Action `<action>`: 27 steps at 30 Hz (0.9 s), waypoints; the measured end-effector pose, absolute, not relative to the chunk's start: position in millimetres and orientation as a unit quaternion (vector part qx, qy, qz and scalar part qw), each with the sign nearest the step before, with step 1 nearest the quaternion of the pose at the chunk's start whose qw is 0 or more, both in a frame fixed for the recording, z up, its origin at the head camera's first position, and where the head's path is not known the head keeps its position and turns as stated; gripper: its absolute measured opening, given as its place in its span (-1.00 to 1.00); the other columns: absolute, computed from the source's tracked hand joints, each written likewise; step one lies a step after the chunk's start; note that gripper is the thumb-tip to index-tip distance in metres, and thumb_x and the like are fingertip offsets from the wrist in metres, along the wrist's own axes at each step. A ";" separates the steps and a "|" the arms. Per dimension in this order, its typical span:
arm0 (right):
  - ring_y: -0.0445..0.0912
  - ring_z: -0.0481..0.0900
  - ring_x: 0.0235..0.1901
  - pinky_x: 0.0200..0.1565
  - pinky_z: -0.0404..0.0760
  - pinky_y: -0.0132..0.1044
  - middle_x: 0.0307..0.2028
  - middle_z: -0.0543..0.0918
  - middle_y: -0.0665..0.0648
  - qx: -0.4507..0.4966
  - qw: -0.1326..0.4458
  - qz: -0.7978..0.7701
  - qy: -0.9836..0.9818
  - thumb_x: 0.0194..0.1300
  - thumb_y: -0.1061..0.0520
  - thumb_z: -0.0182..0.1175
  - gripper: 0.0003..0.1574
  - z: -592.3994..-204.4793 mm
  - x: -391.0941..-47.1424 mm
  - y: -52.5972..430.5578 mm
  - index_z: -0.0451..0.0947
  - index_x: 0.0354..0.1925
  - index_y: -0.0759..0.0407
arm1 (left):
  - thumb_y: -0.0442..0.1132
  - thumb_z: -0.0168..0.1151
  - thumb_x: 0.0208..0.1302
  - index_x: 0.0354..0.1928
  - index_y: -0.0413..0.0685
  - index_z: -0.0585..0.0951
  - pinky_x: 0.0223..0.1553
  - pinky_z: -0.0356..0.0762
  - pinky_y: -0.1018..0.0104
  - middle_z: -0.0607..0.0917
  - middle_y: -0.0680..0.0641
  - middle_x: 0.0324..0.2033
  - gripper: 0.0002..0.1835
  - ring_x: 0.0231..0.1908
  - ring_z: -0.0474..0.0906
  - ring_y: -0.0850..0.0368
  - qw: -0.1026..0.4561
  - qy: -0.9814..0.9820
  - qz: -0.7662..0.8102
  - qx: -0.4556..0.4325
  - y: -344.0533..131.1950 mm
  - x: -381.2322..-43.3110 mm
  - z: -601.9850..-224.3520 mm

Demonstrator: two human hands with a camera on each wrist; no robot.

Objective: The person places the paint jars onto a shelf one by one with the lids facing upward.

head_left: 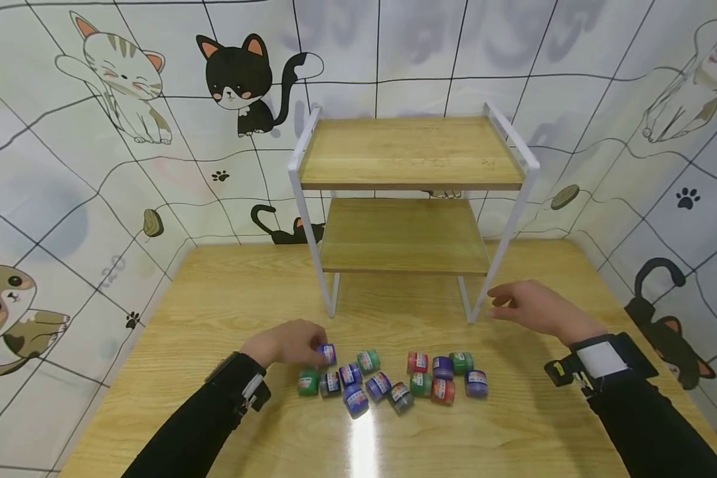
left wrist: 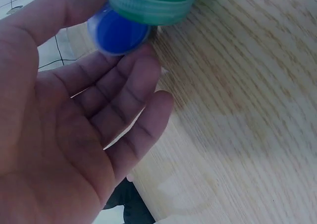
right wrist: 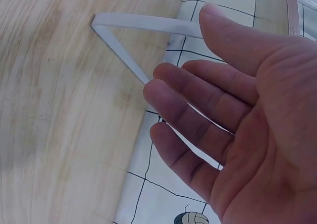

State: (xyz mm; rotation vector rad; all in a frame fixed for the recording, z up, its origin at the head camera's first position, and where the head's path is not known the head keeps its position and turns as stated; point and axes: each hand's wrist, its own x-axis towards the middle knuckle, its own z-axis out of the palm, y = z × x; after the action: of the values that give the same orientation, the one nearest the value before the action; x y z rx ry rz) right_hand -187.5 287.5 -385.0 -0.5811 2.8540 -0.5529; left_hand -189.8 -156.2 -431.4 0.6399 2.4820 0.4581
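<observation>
Small blue plastic jar [head_left: 328, 354] — pinched by the left hand [head_left: 291, 342] between thumb and fingers; cannot tell whether lifted. Possible failure: fingertip pinch slips, or knuckles nudge the green plastic jar [head_left: 308, 383] close at 7 o'clock. Mixed-colour plastic jars [head_left: 379, 386] crowd 3 to 6 o'clock. White-framed, two-tier wooden shelf [head_left: 406, 234] at 1 o'clock, a likely obstruction — right hand [head_left: 532, 307] beside it, empty, fingers loosely extended.
</observation>
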 end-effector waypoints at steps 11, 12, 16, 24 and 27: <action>-0.16 0.49 -0.45 -0.43 0.45 -0.30 -0.42 0.63 0.05 -0.177 0.022 -0.230 0.957 0.34 -0.02 0.24 -0.63 -371.5 -190.9 285.6 0.50 -0.09 0.24 | -0.09 0.34 0.14 -0.12 -0.01 0.63 -0.18 0.50 0.21 0.61 0.07 -0.31 -0.72 -0.29 0.47 0.16 0.227 0.924 0.180 0.249 -156.7 -195.2 -430.0; -0.15 0.48 -0.45 -0.43 0.44 -0.31 -0.42 0.62 0.05 -0.175 0.017 -0.236 0.956 0.35 -0.03 0.23 -0.64 -370.2 -191.5 285.4 0.48 -0.10 0.23 | -0.10 0.36 0.13 -0.12 -0.02 0.63 -0.17 0.50 0.21 0.60 0.07 -0.29 -0.71 -0.28 0.47 0.16 0.226 0.923 0.181 0.255 -156.8 -195.8 -429.8; -0.10 0.52 -0.37 -0.38 0.49 -0.32 -0.36 0.61 0.08 -0.159 -0.004 -0.257 0.953 0.36 -0.03 0.22 -0.67 -366.9 -194.0 284.8 0.47 -0.10 0.18 | -0.13 0.41 0.10 -0.10 -0.02 0.65 -0.16 0.51 0.22 0.58 0.06 -0.26 -0.69 -0.26 0.47 0.18 0.217 0.918 0.181 0.276 -157.3 -197.2 -429.0; -0.06 0.54 -0.33 -0.35 0.53 -0.35 -0.31 0.61 0.13 -0.147 -0.060 -0.295 0.942 0.31 0.05 0.28 -0.75 -364.8 -195.6 285.1 0.50 -0.15 0.16 | -0.19 0.43 0.09 -0.10 -0.03 0.65 -0.14 0.54 0.21 0.59 0.02 -0.21 -0.69 -0.18 0.54 0.08 0.230 0.905 0.213 0.288 -156.9 -196.9 -423.3; -0.16 0.56 -0.33 -0.30 0.55 -0.39 -0.32 0.66 0.09 -0.152 -0.077 -0.304 0.937 0.32 0.05 0.27 -0.82 -365.3 -195.9 284.5 0.55 -0.19 0.11 | -0.21 0.41 0.12 -0.12 0.00 0.64 -0.17 0.55 0.23 0.63 0.01 -0.19 -0.73 -0.17 0.58 0.06 0.243 0.897 0.225 0.294 -156.6 -196.1 -419.9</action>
State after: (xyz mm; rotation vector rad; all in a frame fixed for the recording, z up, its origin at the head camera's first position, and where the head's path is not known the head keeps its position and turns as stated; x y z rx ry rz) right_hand -195.9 284.5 -365.3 -0.5038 3.0990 -1.0046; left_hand -196.1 -156.6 -419.9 0.8027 2.4496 0.6135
